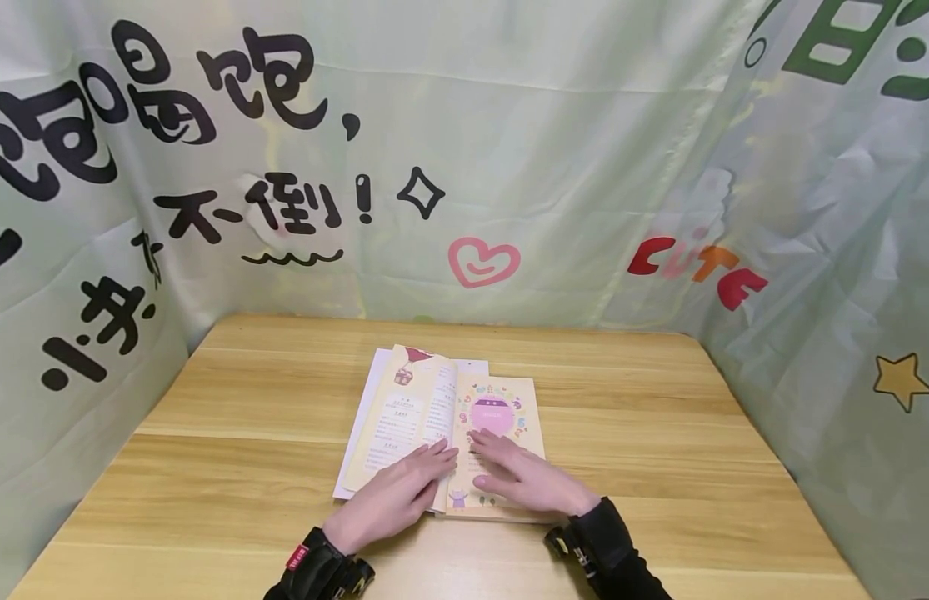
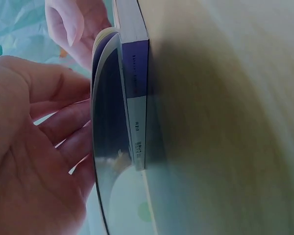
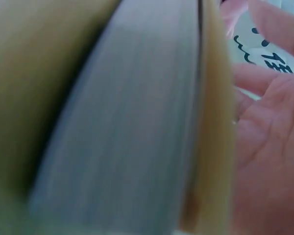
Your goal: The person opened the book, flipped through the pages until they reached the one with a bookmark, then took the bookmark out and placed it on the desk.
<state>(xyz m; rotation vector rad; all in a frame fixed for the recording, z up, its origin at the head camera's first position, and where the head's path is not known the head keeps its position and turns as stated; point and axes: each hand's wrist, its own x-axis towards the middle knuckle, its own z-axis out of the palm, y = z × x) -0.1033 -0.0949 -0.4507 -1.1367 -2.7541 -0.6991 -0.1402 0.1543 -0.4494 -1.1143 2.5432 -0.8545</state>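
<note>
Slantwise, the left hand (image 1: 395,493) rested straight-fingered on the left page (image 1: 392,433) of the book (image 1: 443,412), opened on the worktop (image 1: 644,417); the right hand (image 1: 530,479), fingers slightly spread, lay across its right page (image 1: 494,412).

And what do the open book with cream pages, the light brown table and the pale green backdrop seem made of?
Open book with cream pages: paper, apparently matt; its thin leaves curve.
Light brown table: wood or perhaps printed laminate, smooth, seemingly satin; streaky grain shows.
Pale green backdrop: probably thin fabric with slight sheen, given its creases and folds.
</note>
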